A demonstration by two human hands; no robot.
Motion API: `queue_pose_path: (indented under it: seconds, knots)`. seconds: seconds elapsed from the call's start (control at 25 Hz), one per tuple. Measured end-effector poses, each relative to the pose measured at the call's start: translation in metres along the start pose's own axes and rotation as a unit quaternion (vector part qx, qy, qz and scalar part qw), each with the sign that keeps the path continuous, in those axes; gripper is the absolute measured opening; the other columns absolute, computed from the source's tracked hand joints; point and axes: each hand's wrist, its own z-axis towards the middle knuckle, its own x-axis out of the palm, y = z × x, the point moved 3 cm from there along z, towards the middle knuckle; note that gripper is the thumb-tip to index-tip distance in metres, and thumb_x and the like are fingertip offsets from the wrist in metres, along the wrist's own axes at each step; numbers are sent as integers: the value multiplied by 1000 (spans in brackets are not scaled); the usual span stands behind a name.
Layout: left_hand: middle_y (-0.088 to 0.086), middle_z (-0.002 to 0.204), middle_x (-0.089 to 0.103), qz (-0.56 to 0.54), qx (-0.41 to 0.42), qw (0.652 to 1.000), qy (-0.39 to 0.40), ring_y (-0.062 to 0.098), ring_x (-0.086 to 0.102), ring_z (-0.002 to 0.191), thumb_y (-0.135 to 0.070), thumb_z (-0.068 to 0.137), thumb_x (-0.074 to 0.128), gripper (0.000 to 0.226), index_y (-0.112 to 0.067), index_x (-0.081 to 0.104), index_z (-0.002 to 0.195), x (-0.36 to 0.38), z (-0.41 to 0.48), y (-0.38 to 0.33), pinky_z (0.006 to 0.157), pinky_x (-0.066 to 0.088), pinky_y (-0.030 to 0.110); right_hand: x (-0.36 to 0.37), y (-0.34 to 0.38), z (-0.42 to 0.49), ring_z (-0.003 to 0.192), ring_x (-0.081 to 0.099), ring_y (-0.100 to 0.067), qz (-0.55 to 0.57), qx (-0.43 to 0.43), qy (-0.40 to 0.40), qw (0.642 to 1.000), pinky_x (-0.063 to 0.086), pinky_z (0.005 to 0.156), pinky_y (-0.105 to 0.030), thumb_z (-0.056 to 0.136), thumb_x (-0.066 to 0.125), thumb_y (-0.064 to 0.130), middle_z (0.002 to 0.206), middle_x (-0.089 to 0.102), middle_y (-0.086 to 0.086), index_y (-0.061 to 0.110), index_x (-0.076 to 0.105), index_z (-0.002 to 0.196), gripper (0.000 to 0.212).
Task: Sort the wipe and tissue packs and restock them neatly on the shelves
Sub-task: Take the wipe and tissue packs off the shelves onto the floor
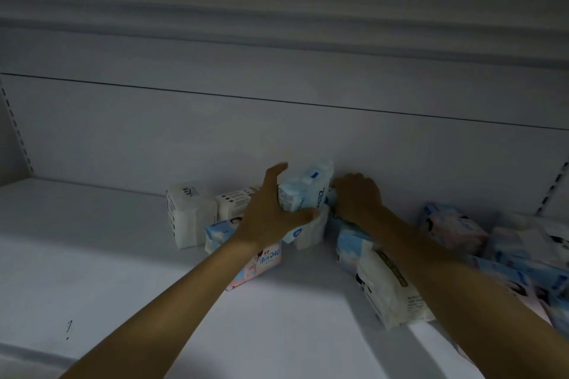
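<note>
Left hand (pixel 268 212) around blue pack (pixel 304 191)

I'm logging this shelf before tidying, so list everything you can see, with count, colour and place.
shelf: one, white, across the lower view.
slotted uprights: two, grey, far left and far right.
standing white pack: one, white, left end of the group.
white pack with dots: one, white, behind the standing one.
lying white pack: one, white, front right.
240 pack: one, pink and blue, under the left forearm.
held pack: one, blue and white, raised between the hands.
loose pile: several, pink and blue, right end; count unclear.
left hand: one, gripping the held pack.
right hand: one, against the held pack's right side, fingers hidden.
</note>
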Motion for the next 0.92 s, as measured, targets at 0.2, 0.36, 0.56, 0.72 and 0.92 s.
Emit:
queue_pose_path:
  seconds: [0.2, 0.36, 0.56, 0.72, 0.92]
  knots:
    - [-14, 77, 62, -44, -10, 995, -88, -3, 60, 65, -14, 74, 81, 30, -13, 57, 94, 0, -7, -9, 53, 42, 6, -43, -48, -31, 99, 55, -28, 234, 35, -177, 955, 45, 82, -39, 84, 66, 31, 109, 58, -10, 14, 56, 113, 35]
    - [-5, 91, 70, -174, -37, 979, -101, -5, 67, 68, -4, 79, 74, 28, -9, 63, 104, 14, -16, -41, 56, 50, 11, -81, -89, -50, 86, 61, -23, 563, 77, -165, 806, 54, 75, -39, 81, 75, 24, 100, 63, -8, 11, 53, 98, 30]
    - [5, 105, 73, -352, -67, 924, -135, 23, 70, 95, -10, 84, 65, 30, -13, 63, 114, 48, -46, -78, 75, 58, 37, -97, -99, -104, 89, 66, -23, 686, 38, -100, 719, 58, 76, -39, 82, 75, 20, 105, 67, -11, 8, 57, 101, 29]
    - [6, 104, 73, -364, -75, 920, -129, 25, 69, 97, -17, 73, 74, 35, -16, 66, 107, 75, -96, -101, 83, 58, 38, -104, -90, -160, 76, 64, -12, 714, -24, -37, 698, 52, 58, -21, 84, 72, 24, 95, 66, -1, 18, 57, 96, 20]
    - [9, 122, 66, -370, -92, 910, -161, 27, 64, 111, -32, 78, 66, 57, -16, 53, 131, 62, -181, -96, 89, 56, 38, -101, -39, -218, 80, 65, -19, 747, -105, 66, 654, 50, 63, -29, 91, 62, 28, 92, 68, -3, 18, 59, 91, 11]
